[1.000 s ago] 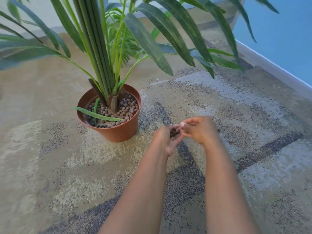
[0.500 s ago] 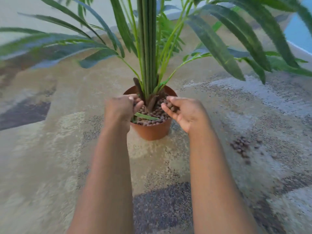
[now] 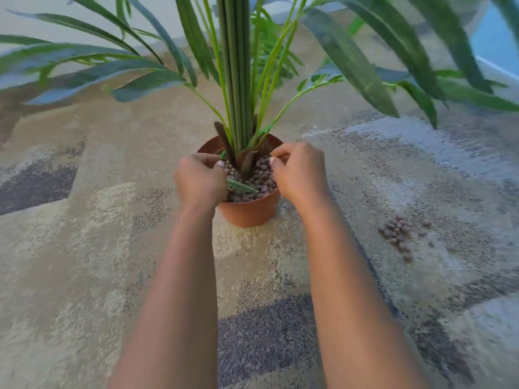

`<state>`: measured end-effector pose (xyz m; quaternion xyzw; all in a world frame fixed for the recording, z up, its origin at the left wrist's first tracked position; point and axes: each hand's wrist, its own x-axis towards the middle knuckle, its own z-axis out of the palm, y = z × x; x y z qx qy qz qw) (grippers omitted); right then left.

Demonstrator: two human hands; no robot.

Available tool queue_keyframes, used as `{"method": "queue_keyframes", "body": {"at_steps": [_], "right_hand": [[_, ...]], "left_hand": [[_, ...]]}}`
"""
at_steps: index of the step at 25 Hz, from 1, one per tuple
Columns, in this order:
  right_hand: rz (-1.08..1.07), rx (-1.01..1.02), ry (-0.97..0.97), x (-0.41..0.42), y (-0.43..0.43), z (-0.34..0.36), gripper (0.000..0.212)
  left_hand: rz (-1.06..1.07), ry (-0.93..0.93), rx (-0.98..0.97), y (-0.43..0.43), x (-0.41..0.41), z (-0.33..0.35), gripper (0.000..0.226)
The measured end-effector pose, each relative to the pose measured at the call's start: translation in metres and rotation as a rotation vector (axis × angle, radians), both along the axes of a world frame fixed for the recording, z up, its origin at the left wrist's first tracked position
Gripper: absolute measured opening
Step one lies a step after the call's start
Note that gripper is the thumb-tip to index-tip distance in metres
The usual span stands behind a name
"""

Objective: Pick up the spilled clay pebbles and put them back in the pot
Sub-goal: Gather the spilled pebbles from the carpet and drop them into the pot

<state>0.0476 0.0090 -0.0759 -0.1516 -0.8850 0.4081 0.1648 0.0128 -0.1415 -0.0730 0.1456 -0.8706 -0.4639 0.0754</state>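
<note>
A terracotta pot (image 3: 250,213) stands on the carpet in the middle of the view, holding a tall green palm and a bed of brown clay pebbles (image 3: 262,179). My left hand (image 3: 200,181) hovers palm down over the pot's left rim, fingers curled inward. My right hand (image 3: 300,172) is over the right rim, also palm down with curled fingers. What either palm holds is hidden. A small heap of spilled clay pebbles (image 3: 397,234) lies on the carpet to the right of the pot, apart from both hands.
Long palm fronds (image 3: 351,57) spread overhead and to both sides. The floor is a patterned beige and grey carpet (image 3: 84,262). A white skirting board and blue wall (image 3: 494,46) run along the far right.
Both hands went from the spilled heap to the pot. Since half a second ago the right palm, which showed pebbles, has turned face down, and both hands have dropped onto the rim.
</note>
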Motion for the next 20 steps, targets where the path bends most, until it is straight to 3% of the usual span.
{"method": "queue_keyframes", "body": {"at_steps": [4,8,9,10,12,15,17,20], "right_hand": [[-0.21,-0.083,0.056,0.024,0.051,-0.017,0.013],[-0.473,-0.071,-0.114,0.062,0.109,-0.073,0.017],[-0.53,-0.049,-0.172,0.073,0.122,-0.088,0.02],[-0.579,-0.019,-0.222,0.085,0.135,-0.102,0.023],[-0.615,0.034,-0.292,0.107,0.154,-0.126,0.028],[-0.483,0.136,-0.431,0.123,0.17,-0.149,0.047],[-0.321,0.266,-0.498,0.118,0.172,-0.156,0.055],[-0.224,0.304,-0.496,0.115,0.165,-0.159,0.048]], "left_hand": [[0.038,0.217,0.206,0.042,0.023,0.002,0.007],[0.05,0.621,0.093,0.093,0.051,-0.01,0.013],[0.023,0.649,0.105,0.106,0.059,-0.018,0.015],[-0.045,0.609,0.126,0.12,0.067,-0.03,0.015],[-0.262,0.361,0.105,0.146,0.086,-0.061,0.013],[-0.546,-0.008,0.036,0.175,0.105,-0.111,0.014],[-0.688,-0.129,0.056,0.185,0.104,-0.128,0.03],[-0.787,-0.249,0.14,0.191,0.1,-0.139,0.053]]}}
